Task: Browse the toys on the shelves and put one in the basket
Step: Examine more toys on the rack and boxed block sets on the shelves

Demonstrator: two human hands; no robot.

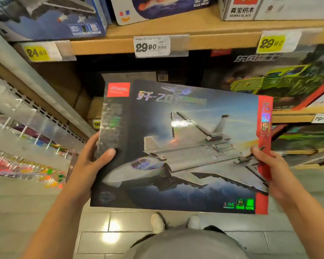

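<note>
The jet box (180, 146), stiff, glossy and probably light, is pinched at its side edges by the left hand (86, 165) and right hand (277, 172), below the shelf (195, 42).

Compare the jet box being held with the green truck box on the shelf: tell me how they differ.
The jet box is held in front of the shelves by the left hand and right hand, its whole front visible; the green truck box sits on the shelf, partly hidden behind it. The jet box shows a grey fighter on dark blue; the truck box shows a green vehicle. Both carry a red edge.
</note>
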